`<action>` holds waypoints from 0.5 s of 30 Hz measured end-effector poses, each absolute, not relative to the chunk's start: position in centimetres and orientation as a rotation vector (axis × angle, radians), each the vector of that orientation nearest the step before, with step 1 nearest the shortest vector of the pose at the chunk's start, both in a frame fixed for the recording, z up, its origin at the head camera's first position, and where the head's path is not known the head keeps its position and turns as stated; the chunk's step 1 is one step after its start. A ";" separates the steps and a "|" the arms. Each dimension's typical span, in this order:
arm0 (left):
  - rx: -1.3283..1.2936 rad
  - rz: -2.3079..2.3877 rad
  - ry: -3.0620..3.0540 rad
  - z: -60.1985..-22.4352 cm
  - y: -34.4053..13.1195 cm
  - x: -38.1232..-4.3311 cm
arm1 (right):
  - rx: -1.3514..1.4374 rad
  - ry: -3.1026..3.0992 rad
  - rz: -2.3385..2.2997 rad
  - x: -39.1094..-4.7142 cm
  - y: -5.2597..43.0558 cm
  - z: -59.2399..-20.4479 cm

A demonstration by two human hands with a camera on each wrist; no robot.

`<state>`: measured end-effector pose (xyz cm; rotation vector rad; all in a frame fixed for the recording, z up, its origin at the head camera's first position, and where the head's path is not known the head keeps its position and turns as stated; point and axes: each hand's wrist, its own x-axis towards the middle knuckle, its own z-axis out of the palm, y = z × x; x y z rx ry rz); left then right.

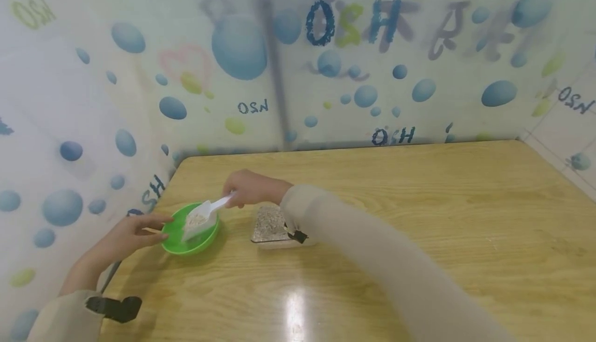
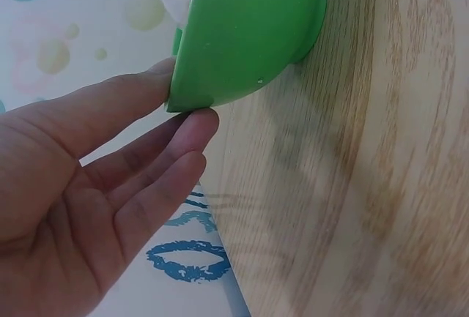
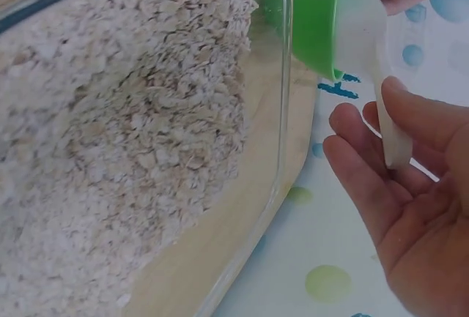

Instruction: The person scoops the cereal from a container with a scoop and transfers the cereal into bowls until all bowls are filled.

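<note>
Nearest, at the lower left, the person's left hand pinches the rim of a round, smooth green bowl with the fingertips only; whether the bowl's foot bears fully on the yellow-brown, wood-grained tabletop I cannot tell. That light hold looks like the weak point: a knock from inside could swing or tip the bowl, which is near the tabletop's left edge. A white plastic scoop slants inside the bowl's mouth, its blade bearing a small heap of pale, flat flakes. Turned too sharply, or tilted over the rim, it could scatter some onto the wood. To the bowl's right, apart from it, sits a clear, glass-like container of more flakes, banked toward one side. A cream sleeve crosses above it, with a dark strap at the cuff; a low swing of the forearm could brush flakes out or nudge the container. Farther back, the right hand grips the scoop's slim handle near its end, so the loaded blade could roll if the fingers slacken. Beyond the far edge stands a pale wall covering printed with blue bubbles, likely too distant to interfere.
</note>
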<state>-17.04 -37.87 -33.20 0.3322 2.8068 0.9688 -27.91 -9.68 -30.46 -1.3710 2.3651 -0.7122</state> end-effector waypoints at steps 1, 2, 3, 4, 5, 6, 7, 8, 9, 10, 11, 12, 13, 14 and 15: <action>0.327 0.973 2.801 -33.2 -37.8 -17.0 | -1.374 2.372 -0.689 -27.9 -10.0 -30.5; 0.323 0.978 2.796 -33.1 -37.8 -17.0 | -1.376 2.384 -0.663 -27.8 -10.2 -30.5; 0.321 0.980 2.793 -33.1 -37.8 -17.0 | -1.374 2.391 -0.647 -27.8 -10.5 -30.5; 0.318 0.984 2.789 -33.1 -37.8 -17.0 | -1.374 2.396 -0.632 -27.7 -10.8 -30.5; 0.316 0.984 2.787 -33.0 -37.8 -17.0 | -1.380 2.407 -0.612 -27.6 -11.0 -30.4; 0.316 0.987 2.784 -33.0 -37.8 -17.0 | -1.389 2.419 -0.591 -27.4 -11.3 -30.3; 0.317 0.990 2.780 -33.0 -37.8 -17.0 | -1.400 2.431 -0.566 -27.3 -11.5 -30.2; 0.316 0.993 2.777 -33.0 -37.8 -17.0 | -1.409 2.440 -0.551 -27.2 -11.7 -30.1; 0.313 0.995 2.774 -33.0 -37.9 -17.0 | -1.416 2.446 -0.543 -27.0 -11.9 -29.9; 0.312 0.996 2.773 -33.1 -37.9 -17.1 | -1.431 2.458 -0.523 -26.9 -12.0 -29.8; 0.311 0.997 2.773 -33.1 -38.0 -17.1 | -1.444 2.467 -0.509 -26.8 -12.2 -29.6; 0.309 0.999 2.771 -33.2 -38.1 -17.1 | -1.453 2.475 -0.495 -26.6 -12.3 -29.6; 0.307 1.000 2.771 -33.2 -38.1 -17.1 | -1.463 2.481 -0.482 -26.5 -12.3 -29.4; 0.306 1.000 2.772 -33.3 -38.2 -17.1 | -1.472 2.489 -0.471 -26.4 -12.4 -29.4; 0.303 1.000 2.773 -33.3 -38.2 -17.1 | -1.480 2.493 -0.464 -26.2 -12.5 -29.3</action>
